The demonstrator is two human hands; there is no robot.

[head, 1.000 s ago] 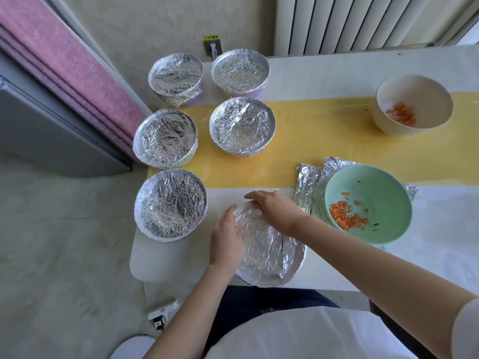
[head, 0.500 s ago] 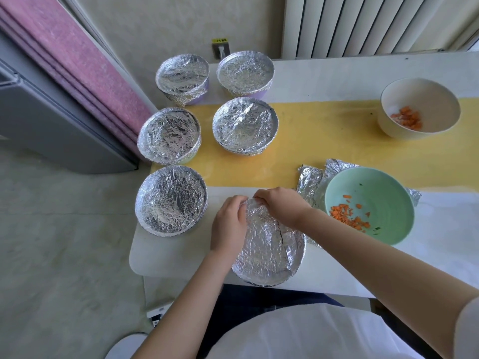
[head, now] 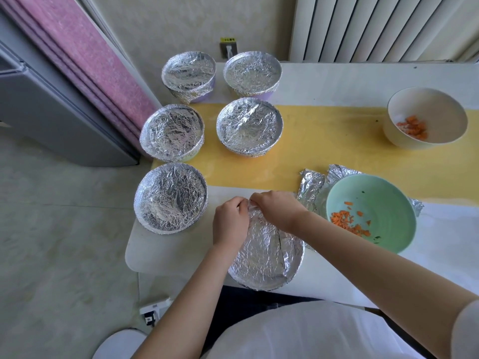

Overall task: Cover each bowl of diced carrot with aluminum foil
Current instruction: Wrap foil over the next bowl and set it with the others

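Foil [head: 264,255], crinkled and silver, covers the bowl [head: 269,287] nearest the person, which sits at the table's [head: 363,81] front edge. The left hand [head: 229,224] and right hand [head: 277,209] meet at the bowl's far rim. Each grip is closed on the foil's edge there, fingers curled and pinching it. Just right of this bowl stands a green bowl [head: 383,203], uncovered, with diced carrot [head: 344,221] in its bottom, resting on a loose foil sheet [head: 312,187] that sticks out from under it. Left of the hands stands a covered bowl [head: 171,196], and four more wrapped bowls [head: 248,128] sit behind it in two pairs. A yellow runner [head: 324,141] crosses the table, and at its far right a cream bowl [head: 427,110], uncovered, holds a little carrot too.
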